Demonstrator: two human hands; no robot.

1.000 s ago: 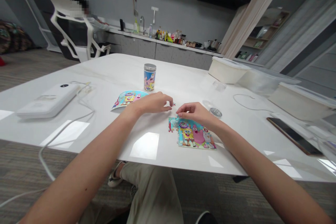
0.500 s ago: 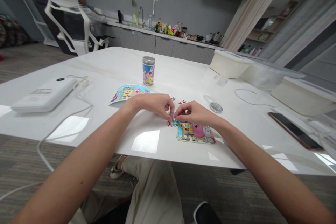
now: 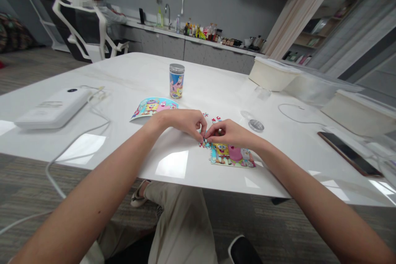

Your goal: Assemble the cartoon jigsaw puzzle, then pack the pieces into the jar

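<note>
A partly joined jigsaw puzzle (image 3: 232, 157) with yellow and pink cartoon figures lies near the table's front edge. At its upper left corner, my left hand (image 3: 191, 125) pinches thumb and forefinger together over small jigsaw pieces (image 3: 205, 144). Fingertip to fingertip beside it, my right hand (image 3: 228, 133) is closed in a pinch too, above the puzzle's top edge, which it partly hides. Both pinches seem to be on puzzle pieces, mostly covered by the fingers. Several loose red and blue pieces (image 3: 216, 119) lie just beyond the hands. Behind my left wrist rests a curved picture sheet (image 3: 152, 106).
A lidded picture jar (image 3: 176, 82) stands beyond the sheet. To the right are a round metal lid (image 3: 256, 125), a phone (image 3: 349, 153) and pale bins (image 3: 274, 75). A white device (image 3: 55, 108) with a trailing cable lies left. A person (image 3: 113, 18) sits at the back left.
The view has shifted slightly. Both hands stay pinched together at the puzzle's upper left corner, with only small finger movement.
</note>
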